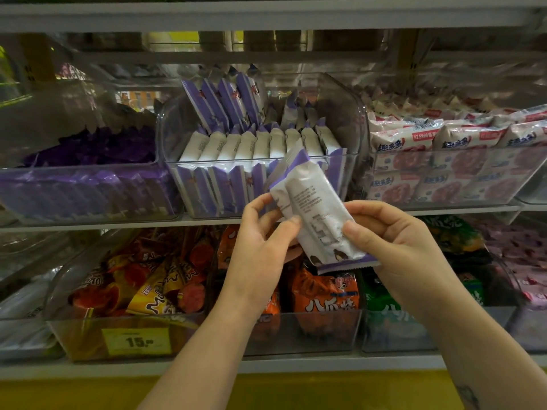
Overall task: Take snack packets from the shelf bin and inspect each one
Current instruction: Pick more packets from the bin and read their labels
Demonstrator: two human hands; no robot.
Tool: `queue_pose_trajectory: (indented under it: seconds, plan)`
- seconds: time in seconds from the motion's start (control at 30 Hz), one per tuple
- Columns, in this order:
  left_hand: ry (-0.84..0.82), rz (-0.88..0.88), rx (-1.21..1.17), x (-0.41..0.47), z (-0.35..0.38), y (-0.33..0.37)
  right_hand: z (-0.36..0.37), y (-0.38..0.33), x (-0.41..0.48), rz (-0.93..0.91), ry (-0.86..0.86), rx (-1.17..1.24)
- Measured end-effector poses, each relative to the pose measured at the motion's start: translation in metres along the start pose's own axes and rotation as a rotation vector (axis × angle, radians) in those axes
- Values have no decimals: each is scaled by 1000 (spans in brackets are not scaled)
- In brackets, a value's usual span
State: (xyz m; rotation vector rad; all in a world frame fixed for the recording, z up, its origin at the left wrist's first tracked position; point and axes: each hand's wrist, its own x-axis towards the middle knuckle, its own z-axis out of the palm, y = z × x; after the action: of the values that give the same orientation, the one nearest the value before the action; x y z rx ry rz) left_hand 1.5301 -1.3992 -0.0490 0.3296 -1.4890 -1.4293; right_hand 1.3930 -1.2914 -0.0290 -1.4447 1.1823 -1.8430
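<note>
Head view: both hands, left hand (260,241) and right hand (396,244), pinch a purple-and-white snack packet (316,214), tilted, printed back showing, before the clear shelf bin (189,170).

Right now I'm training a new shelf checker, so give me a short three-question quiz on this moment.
1. True or false: only the right hand holds the packet.
2. Which side of the packet faces the camera? A) the small-print back B) a clear window C) a torn-open end
3. Fill in: the yellow price tag reads ___.
Key: 1 false, the left hand pinches it too; 2 A; 3 15.
</note>
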Motion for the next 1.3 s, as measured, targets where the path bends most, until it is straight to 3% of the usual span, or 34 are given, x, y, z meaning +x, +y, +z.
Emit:
queue_pose_trajectory:
  seconds: [0.17, 0.3, 0.43, 0.6, 0.73, 0.97, 1.13, 1.2, 1.3]
  plan:
    - [-214, 19, 130, -5, 2, 12, 0, -6, 3, 97, 69, 350]
    - [-291, 56, 117, -5, -3, 27, 5, -19, 6, 48, 93, 328]
    - [-211, 104, 92, 6, -5, 55, 1, -43, 14, -196, 101, -283]
    - [-172, 171, 322, 25, 0, 95, 0, -81, 28, -396, -262, -1036]
    - [-162, 211, 558, 39, 10, 121, 5, -102, 54, -412, -310, -1295]
    - [-323, 98, 547, 69, 23, 145, 7, -122, 102, -469, -198, -1135]
    - [-391, 164, 551, 103, 14, 144, -1, -117, 131, -524, -154, -1133]
    - [-314, 272, 672, 119, 0, 148, -3, -118, 139, -550, -165, -1127]
    - [-122, 490, 1097, 142, -24, 154, -2, -119, 153, -529, -213, -1134]
